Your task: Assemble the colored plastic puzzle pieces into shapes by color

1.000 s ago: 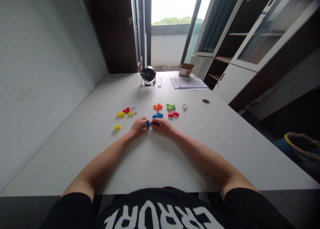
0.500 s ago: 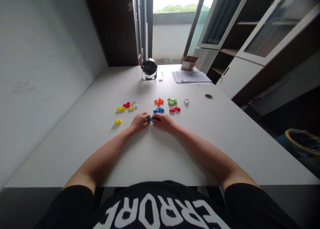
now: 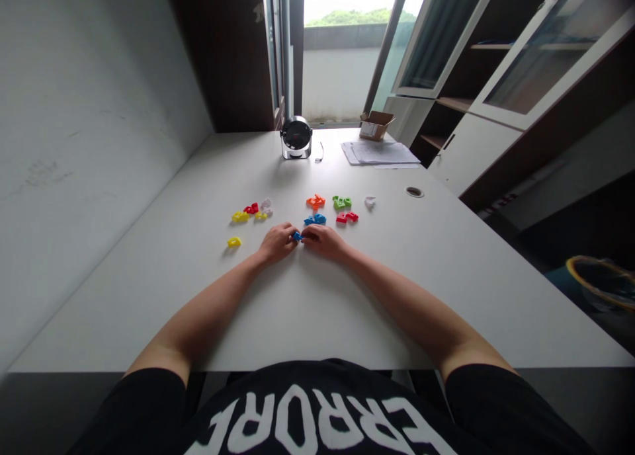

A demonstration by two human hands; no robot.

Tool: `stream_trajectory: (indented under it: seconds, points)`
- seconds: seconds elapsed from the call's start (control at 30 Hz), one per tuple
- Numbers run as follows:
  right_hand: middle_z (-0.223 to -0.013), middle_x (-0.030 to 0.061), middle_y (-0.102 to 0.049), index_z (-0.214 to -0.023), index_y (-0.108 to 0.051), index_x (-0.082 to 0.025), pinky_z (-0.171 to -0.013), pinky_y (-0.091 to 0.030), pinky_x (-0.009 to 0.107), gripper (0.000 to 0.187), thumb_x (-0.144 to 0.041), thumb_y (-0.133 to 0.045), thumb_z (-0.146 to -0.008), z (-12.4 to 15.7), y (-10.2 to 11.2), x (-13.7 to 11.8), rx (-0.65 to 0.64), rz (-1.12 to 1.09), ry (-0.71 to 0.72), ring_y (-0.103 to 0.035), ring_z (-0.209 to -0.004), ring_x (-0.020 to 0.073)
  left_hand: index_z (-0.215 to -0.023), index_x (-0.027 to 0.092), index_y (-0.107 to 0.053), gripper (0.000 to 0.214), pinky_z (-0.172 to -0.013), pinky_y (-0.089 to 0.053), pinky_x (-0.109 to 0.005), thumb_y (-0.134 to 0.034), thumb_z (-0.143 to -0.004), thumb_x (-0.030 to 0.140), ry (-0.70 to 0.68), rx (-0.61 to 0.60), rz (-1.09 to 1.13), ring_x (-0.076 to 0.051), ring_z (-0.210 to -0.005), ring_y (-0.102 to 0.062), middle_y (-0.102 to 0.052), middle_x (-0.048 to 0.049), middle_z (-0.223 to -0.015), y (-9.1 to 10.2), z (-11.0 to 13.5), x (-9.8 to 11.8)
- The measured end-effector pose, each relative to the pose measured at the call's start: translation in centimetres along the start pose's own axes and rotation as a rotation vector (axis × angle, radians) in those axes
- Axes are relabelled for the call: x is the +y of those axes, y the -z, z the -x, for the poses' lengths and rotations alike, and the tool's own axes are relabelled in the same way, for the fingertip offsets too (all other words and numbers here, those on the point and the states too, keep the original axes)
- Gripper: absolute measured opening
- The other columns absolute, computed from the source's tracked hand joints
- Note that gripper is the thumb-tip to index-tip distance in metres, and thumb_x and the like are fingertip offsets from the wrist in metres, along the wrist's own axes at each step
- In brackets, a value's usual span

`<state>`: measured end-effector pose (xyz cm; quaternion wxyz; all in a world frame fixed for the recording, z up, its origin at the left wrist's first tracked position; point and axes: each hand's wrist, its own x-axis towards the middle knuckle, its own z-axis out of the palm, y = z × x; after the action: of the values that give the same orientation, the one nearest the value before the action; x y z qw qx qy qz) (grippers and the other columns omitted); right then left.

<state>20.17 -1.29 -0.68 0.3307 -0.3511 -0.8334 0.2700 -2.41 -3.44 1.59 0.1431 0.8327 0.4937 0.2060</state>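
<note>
Between my two hands, low over the white table [image 3: 317, 309], is a small blue plastic piece [image 3: 297, 236]. The fingers of my left hand [image 3: 276, 243] are closed on it. My right hand [image 3: 326, 241] meets it from the other side with bent fingers pinched at its edge. Much of the piece is hidden by the fingertips, so its shape is unclear. Just beyond my right hand lie more blue pieces [image 3: 315, 219]. A single yellow piece [image 3: 233, 242] rests left of my left hand.
Loose orange [image 3: 315, 201], green [image 3: 341, 202], red [image 3: 347, 217] and white pieces [image 3: 370, 202] lie farther out. Yellow pieces [image 3: 240, 216] sit among red and white ones on the left. A round black device [image 3: 296, 136], papers [image 3: 381, 153] and a cardboard box [image 3: 376, 125] stand behind.
</note>
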Motion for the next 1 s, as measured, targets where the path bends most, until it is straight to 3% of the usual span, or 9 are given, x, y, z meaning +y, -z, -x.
stream_trajectory:
  seconds: [1.0]
  points:
    - [-0.085, 0.0029, -0.071, -0.098, -0.074, -0.019, -0.070, -0.042, 0.028, 0.016, -0.034, -0.068, -0.095, -0.05, 0.16, -0.28, -0.003, 0.011, -0.007, -0.056, -0.073, 0.0156, -0.107, 0.023, -0.078, 0.021, -0.084, -0.050, -0.032, -0.061, -0.095, 0.024, -0.016, 0.012, -0.008, -0.017, -0.083, -0.065, -0.071, -0.0051, -0.106, -0.41, -0.07, -0.49]
